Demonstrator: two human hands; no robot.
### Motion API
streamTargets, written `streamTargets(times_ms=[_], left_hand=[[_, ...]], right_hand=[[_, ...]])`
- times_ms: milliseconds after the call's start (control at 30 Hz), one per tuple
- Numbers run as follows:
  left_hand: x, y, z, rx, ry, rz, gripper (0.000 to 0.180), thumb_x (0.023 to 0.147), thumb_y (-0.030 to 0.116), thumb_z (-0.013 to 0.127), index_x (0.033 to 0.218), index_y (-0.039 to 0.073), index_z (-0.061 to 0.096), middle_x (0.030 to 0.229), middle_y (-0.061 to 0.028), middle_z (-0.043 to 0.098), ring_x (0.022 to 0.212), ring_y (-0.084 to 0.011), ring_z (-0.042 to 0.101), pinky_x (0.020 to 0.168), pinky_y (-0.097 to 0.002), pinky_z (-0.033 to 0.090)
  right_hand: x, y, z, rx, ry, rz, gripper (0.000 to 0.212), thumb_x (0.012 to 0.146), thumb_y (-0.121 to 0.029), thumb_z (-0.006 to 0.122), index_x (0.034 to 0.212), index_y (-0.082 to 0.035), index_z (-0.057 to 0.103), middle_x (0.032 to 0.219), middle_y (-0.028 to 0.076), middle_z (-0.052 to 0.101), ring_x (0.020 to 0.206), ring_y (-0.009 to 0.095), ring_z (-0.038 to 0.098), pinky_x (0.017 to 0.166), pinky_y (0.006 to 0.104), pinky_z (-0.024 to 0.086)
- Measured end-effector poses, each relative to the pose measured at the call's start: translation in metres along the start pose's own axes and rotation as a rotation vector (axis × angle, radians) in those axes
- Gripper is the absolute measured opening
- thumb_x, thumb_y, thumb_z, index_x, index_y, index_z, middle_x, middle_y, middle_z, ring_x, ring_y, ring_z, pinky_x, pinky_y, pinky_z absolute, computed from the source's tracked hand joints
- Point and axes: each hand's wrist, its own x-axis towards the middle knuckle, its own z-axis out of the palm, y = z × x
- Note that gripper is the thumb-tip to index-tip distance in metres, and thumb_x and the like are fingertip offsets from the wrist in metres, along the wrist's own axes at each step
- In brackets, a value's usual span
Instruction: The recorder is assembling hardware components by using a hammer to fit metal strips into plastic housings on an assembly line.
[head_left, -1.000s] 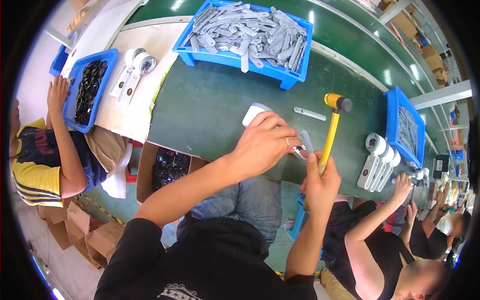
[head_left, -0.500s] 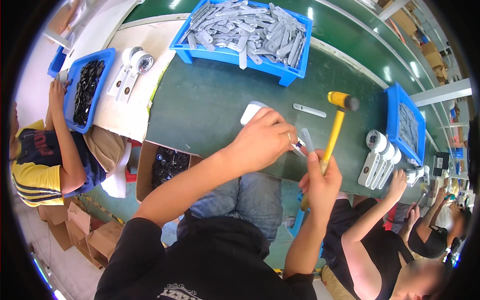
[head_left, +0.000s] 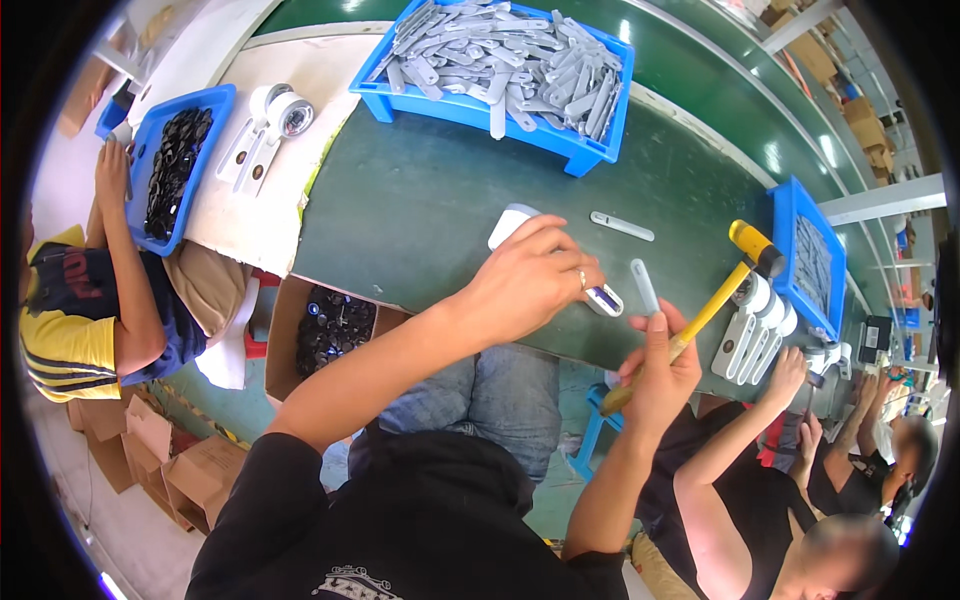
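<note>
My left hand [head_left: 530, 275] is closed over a white oblong part lying on the green tabletop. The part's rounded white end [head_left: 511, 224] shows beyond the knuckles, and its slotted end [head_left: 606, 301] sticks out past the fingertips; the middle is hidden. To the right, my right hand [head_left: 660, 375] is closed on a hammer [head_left: 705, 310] with a yellow handle and a yellow-and-black head, tilted up to the right. Between the thumb and fingers of that same hand stands a slim grey strip [head_left: 643, 285], apart from the white part. Another grey strip [head_left: 622, 226] lies loose farther back.
A blue bin [head_left: 590, 160] heaped with grey strips stands at the back. At right are another blue bin [head_left: 782, 240] and several white wheeled assemblies [head_left: 740, 345]. Similar assemblies [head_left: 255, 150] and a blue tray [head_left: 190, 225] of black pieces are at left. Co-workers sit on both sides.
My right hand has moved right and slightly down, swinging the hammer head rightward and drawing the grey strip away from the white part. The part's slotted end shows more clearly under my left hand.
</note>
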Motion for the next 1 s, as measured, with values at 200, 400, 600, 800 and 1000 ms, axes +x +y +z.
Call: streamTargets(times_ms=[200,400,600,800,1000], left_hand=[[-0.001,-0.002,0.001,0.024,0.018,0.012,0.022,0.079,0.019,0.078,0.099,0.012,0.077,0.106,-0.001,0.077,0.104,-0.0219,0.066,0.108,-0.0455,0.047],[-0.002,0.0,0.004,0.03,0.036,-0.038,0.02,0.079,0.018,0.077,0.097,0.011,0.075,0.1,-0.0009,0.075,0.102,-0.022,0.067,0.109,-0.0456,0.047],[-0.001,-0.003,0.0,0.031,-0.033,0.002,0.017,0.081,0.019,0.079,0.097,0.014,0.078,0.112,0.0007,0.077,0.107,-0.0204,0.067,0.109,-0.045,0.048],[-0.007,-0.005,0.001,0.113,-0.01,0.045,0.016,0.08,0.018,0.075,0.096,0.016,0.08,0.115,0.0007,0.076,0.109,-0.02,0.066,0.111,-0.046,0.047],[-0.004,-0.005,0.0,0.109,0.009,0.086,0.017,0.079,0.014,0.071,0.095,0.014,0.079,0.113,-0.0003,0.075,0.108,-0.0204,0.066,0.111,-0.0461,0.046]], right_hand=[[-0.009,0.012,0.028,-0.045,0.038,-0.083,0.029,0.105,-0.016,0.065,0.126,0.004,0.065,0.098,0.011,0.078,0.051,0.003,0.052,0.046,0.0178,0.039],[-0.007,0.019,0.033,-0.099,-0.037,-0.06,0.029,0.104,-0.015,0.066,0.126,0.004,0.066,0.101,0.013,0.078,0.053,0.003,0.053,0.048,0.019,0.042],[-0.012,0.016,0.029,-0.096,0.102,-0.172,0.028,0.104,-0.014,0.066,0.124,0.005,0.066,0.102,0.015,0.079,0.053,0.004,0.054,0.048,0.0193,0.043],[-0.011,0.016,0.035,-0.154,0.024,-0.115,0.027,0.104,-0.016,0.067,0.122,0.005,0.067,0.101,0.013,0.079,0.053,0.004,0.053,0.048,0.0193,0.043],[-0.009,0.022,0.034,-0.201,0.005,-0.124,0.027,0.104,-0.016,0.066,0.124,0.002,0.067,0.1,0.011,0.078,0.053,0.003,0.05,0.047,0.0184,0.039]])
